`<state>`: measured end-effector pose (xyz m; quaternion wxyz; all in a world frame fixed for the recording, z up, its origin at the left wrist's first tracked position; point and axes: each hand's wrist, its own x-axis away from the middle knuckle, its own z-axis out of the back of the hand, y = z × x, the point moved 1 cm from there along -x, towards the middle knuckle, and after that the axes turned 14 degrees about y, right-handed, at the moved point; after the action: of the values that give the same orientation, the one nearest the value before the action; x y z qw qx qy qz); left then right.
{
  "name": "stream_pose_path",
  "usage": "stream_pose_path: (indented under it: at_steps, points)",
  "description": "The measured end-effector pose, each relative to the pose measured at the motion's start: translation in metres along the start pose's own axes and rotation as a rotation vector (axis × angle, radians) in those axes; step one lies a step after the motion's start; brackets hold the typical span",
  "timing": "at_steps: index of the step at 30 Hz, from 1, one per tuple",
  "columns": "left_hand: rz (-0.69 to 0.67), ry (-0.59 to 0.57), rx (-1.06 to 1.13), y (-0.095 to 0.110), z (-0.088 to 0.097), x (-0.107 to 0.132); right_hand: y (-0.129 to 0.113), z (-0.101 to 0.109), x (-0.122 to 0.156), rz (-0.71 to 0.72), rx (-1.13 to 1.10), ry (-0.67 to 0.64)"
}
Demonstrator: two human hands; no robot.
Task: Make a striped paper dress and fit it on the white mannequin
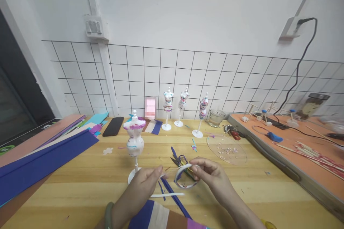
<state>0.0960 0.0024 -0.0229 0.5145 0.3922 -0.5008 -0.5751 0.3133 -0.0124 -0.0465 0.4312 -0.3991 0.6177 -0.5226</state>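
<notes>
My right hand grips a narrow roll of white tape by its upper right side. My left hand is closed in a pinch to the left of the roll, on what looks like the tape's loose end; the fingertips are slightly blurred. Below the roll lie scissors, partly hidden, among dark blue strips. A white strip rests on the table between my hands. Beyond my left hand stands a small white dress-form mannequin with pink and blue scraps on it.
Three more mannequins stand by the wall. A striped multicoloured sheet lies at the front edge. Left are coloured paper sheets and a phone. Right are a clear disc with beads, a glass jar and an orange-topped case.
</notes>
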Motion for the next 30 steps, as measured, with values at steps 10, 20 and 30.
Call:
stream_pose_path:
  at_steps: [10, 20, 30]
  points:
    - [0.194, -0.178, 0.206, -0.009, 0.005, -0.004, -0.010, -0.005, 0.011, 0.294, 0.126, -0.112]
    - [-0.078, -0.044, -0.234, 0.010, 0.018, 0.002, -0.013, -0.017, 0.020, 0.603, 0.508, -0.113]
    - [-0.093, 0.122, -0.440, 0.036, 0.053, 0.017, -0.038, -0.047, 0.015, 0.768, 0.585, -0.147]
